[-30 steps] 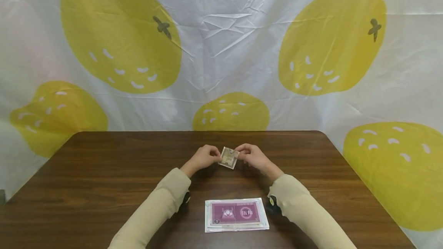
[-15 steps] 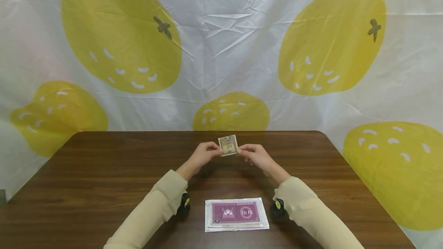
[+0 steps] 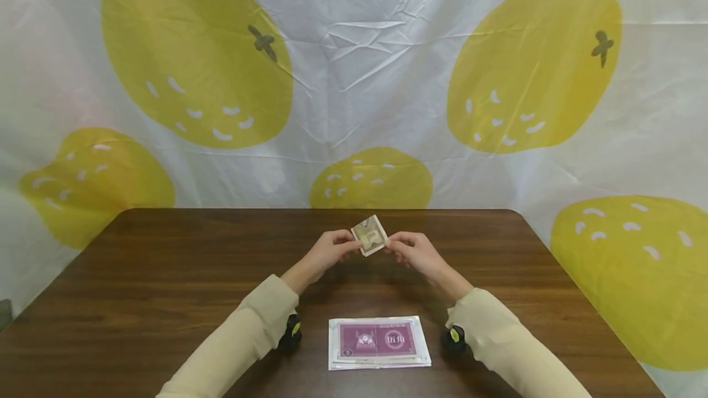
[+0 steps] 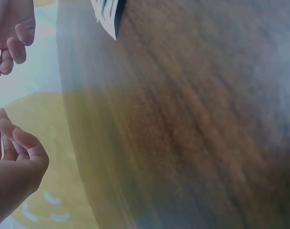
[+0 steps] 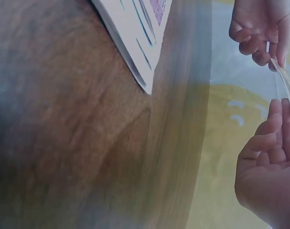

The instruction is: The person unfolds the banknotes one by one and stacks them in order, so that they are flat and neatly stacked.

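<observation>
A small square of folded banknote (image 3: 369,236), brownish with a pale edge, is held up above the far half of the table in the head view. My left hand (image 3: 325,253) pinches its left side between thumb and fingers. At its lower right corner, the right hand (image 3: 424,258) pinches it too. In the right wrist view the folded banknote (image 5: 284,78) shows nearly edge-on between the two hands. Closer to me lies a stack of notes (image 3: 378,343), a purple one on top of white-edged sheets.
The dark wood-grain table (image 3: 182,275) spreads to both sides. Behind it hangs a white cloth (image 3: 365,91) printed with yellow fruit. A dark round wrist device (image 3: 455,338) sits below the right cuff, another (image 3: 291,330) below the left.
Both hands have raised the folded banknote slightly, turned it and shifted it a little to the right. The right forearm has moved outward. The purple-topped stack has stayed in place.
</observation>
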Action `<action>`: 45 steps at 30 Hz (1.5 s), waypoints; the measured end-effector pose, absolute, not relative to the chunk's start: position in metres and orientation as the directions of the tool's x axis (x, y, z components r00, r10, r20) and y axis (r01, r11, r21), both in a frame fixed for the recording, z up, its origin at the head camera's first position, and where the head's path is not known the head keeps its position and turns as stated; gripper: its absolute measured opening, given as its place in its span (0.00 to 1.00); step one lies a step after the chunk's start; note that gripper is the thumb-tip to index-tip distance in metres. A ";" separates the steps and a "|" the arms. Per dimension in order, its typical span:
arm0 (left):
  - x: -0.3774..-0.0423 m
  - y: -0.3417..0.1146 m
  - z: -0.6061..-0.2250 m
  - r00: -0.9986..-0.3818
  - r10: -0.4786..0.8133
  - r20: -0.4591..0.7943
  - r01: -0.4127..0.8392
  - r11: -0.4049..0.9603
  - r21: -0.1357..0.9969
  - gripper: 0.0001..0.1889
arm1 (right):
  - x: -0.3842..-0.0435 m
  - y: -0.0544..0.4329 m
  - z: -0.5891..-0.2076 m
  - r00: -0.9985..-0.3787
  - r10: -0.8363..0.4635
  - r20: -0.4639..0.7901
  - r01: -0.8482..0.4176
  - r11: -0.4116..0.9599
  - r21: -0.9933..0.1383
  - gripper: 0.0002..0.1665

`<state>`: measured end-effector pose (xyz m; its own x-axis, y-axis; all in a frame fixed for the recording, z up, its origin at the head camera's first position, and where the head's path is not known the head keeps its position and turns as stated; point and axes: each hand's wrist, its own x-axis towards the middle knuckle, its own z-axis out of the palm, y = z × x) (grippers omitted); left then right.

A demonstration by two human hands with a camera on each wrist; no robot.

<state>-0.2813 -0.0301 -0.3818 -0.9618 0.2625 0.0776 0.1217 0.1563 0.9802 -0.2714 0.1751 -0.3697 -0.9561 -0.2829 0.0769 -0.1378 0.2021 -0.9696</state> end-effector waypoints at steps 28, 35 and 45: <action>-0.258 -0.039 -0.384 -0.818 0.386 0.427 0.565 0.399 0.722 0.11 | -0.259 0.179 -0.367 -0.939 -0.305 0.159 -0.228 0.206 -0.951 0.17; -0.260 -0.037 -0.385 -0.880 0.262 0.397 0.463 0.279 0.842 0.11 | -0.257 0.180 -0.365 -0.945 -0.284 0.166 -0.228 0.201 -0.953 0.13; -0.255 -0.031 -0.378 -0.979 0.171 0.108 0.098 -0.068 0.993 0.10 | -0.254 0.183 -0.366 -0.953 -0.255 0.163 -0.202 0.138 -0.970 0.14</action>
